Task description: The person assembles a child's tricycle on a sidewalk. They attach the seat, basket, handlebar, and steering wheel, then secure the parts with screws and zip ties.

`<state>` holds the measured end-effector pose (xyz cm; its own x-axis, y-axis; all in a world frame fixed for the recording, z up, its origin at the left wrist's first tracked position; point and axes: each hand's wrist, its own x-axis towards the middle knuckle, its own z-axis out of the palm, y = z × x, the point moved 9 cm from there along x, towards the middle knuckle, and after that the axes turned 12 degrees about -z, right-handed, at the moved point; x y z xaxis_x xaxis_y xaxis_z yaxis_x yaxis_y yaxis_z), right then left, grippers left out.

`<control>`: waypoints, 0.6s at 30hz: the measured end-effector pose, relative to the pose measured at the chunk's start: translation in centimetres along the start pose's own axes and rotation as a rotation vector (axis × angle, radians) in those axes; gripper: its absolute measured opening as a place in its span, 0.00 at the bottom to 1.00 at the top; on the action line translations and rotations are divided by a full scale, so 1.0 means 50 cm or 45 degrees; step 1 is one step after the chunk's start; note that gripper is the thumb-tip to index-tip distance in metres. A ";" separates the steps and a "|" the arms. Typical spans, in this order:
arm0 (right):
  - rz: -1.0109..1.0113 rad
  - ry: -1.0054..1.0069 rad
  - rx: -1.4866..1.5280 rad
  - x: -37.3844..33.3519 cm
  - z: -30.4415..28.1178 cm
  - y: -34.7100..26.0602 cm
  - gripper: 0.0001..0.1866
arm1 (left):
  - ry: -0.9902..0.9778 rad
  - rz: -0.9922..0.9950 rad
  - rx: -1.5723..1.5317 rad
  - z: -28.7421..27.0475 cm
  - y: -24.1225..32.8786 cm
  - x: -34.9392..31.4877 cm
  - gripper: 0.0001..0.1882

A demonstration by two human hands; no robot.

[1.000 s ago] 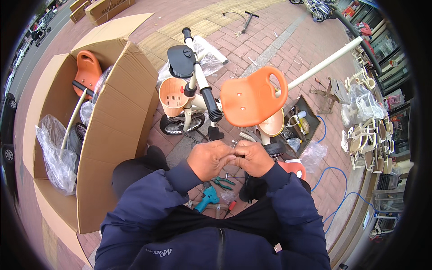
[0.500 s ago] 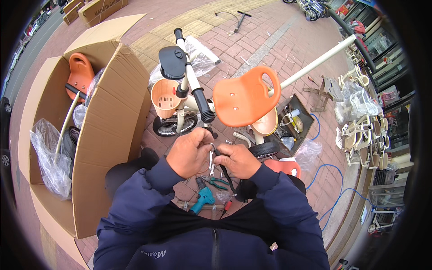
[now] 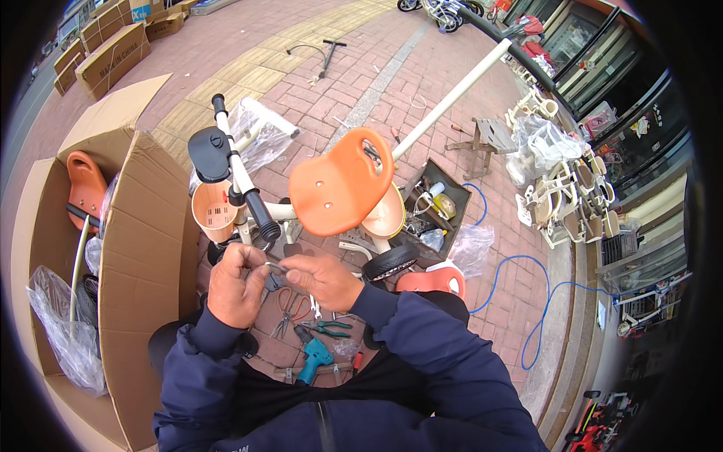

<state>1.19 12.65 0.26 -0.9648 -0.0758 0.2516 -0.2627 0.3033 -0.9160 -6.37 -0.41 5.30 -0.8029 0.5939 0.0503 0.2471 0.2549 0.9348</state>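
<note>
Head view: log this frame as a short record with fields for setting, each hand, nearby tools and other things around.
setting: brick pavement, outdoors
left hand: pinching a small metal part, too small to identify
right hand: gripping the same part from the other side
in front: child's tricycle with orange seat and black handlebar grip
tools on ground: teal drill, pliers
left side: open cardboard box
right side: tool tray, blue cable
</note>
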 end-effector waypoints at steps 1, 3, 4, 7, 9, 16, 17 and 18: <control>-0.016 -0.024 0.000 0.002 0.001 -0.002 0.20 | 0.033 0.028 -0.015 -0.006 0.004 -0.001 0.10; 0.010 -0.085 -0.091 0.005 0.002 0.004 0.19 | 0.111 0.068 -0.005 -0.021 0.008 -0.002 0.10; 0.017 -0.104 -0.144 0.006 0.002 0.005 0.19 | 0.119 0.066 -0.076 -0.025 0.007 0.001 0.10; -0.057 -0.071 -0.227 0.010 0.000 -0.007 0.19 | 0.101 0.059 -0.051 -0.025 0.006 0.007 0.10; -0.044 0.023 -0.069 0.007 -0.006 -0.010 0.19 | 0.089 0.051 -0.025 -0.022 0.005 0.010 0.10; 0.150 -0.001 -0.066 0.004 -0.011 0.013 0.17 | 0.018 0.009 -0.040 -0.004 -0.002 0.021 0.10; 0.063 0.042 -0.108 0.008 -0.019 0.004 0.16 | 0.037 0.019 -0.021 -0.005 -0.001 0.024 0.10; -0.028 0.084 -0.152 0.013 -0.024 -0.005 0.15 | 0.054 0.037 -0.002 -0.006 0.001 0.027 0.10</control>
<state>0.64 13.68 1.03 -0.9553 -0.0223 0.2947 -0.2772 0.4132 -0.8674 -7.63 0.18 5.53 -0.8179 0.5680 0.0922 0.2698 0.2369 0.9333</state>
